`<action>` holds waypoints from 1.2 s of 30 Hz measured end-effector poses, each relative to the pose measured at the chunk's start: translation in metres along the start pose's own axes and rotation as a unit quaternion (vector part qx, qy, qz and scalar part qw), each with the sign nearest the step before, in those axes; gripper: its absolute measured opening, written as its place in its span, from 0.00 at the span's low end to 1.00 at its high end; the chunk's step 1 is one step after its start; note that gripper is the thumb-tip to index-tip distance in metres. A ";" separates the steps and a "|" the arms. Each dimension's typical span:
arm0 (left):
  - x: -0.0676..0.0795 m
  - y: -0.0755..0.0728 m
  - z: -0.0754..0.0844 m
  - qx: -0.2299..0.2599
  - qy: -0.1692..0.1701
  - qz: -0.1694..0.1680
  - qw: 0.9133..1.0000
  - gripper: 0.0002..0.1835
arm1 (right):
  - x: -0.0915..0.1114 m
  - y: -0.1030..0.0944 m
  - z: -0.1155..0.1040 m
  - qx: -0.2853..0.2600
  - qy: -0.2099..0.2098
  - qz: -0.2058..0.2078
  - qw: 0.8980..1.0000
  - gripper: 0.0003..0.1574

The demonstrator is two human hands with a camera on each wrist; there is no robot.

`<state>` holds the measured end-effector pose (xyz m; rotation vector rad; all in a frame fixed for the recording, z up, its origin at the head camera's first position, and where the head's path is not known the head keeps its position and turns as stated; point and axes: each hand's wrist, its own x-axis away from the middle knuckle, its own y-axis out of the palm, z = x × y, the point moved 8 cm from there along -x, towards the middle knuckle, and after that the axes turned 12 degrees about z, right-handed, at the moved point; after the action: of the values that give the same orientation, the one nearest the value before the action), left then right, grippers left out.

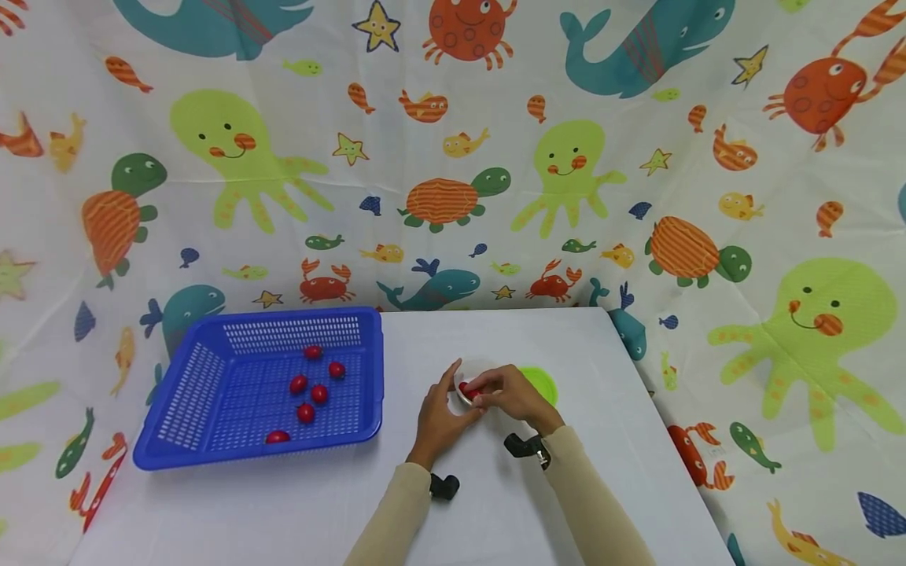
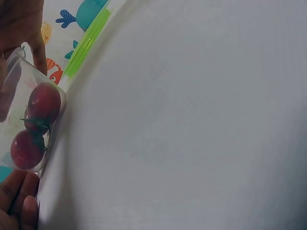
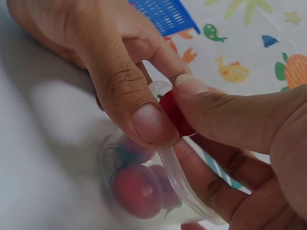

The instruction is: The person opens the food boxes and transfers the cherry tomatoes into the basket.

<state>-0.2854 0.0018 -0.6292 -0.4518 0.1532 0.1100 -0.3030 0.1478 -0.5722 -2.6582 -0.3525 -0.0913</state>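
Note:
A small clear plastic container with several cherry tomatoes inside sits tilted on the table in front of me. My left hand grips it from the left, with the thumb at its rim in the right wrist view. Over the container's mouth, my right hand pinches a red cherry tomato between thumb and fingers. Green stems show on the tomatoes through the clear wall in the left wrist view. A lime-green round lid lies just beyond my right hand.
To the left stands a blue plastic basket with several more cherry tomatoes on its floor. The white table ends at a sea-animal printed curtain behind and at the sides.

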 end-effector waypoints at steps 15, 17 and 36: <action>0.000 0.002 -0.004 -0.006 -0.017 0.002 1.000 0.54 | 0.011 -0.021 -0.009 -0.059 0.011 0.098 0.993 0.17; 0.000 0.003 -0.003 -0.005 -0.018 0.001 1.000 0.54 | 0.012 -0.023 -0.011 -0.058 0.012 0.109 0.992 0.16; 0.001 0.002 -0.001 -0.002 -0.014 0.000 1.000 0.53 | 0.010 -0.010 -0.044 -0.099 -0.028 0.095 0.990 0.18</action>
<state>-0.2850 0.0036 -0.6308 -0.4545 0.1245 0.1161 -0.2963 0.1392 -0.5275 -2.8800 -0.1122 0.0099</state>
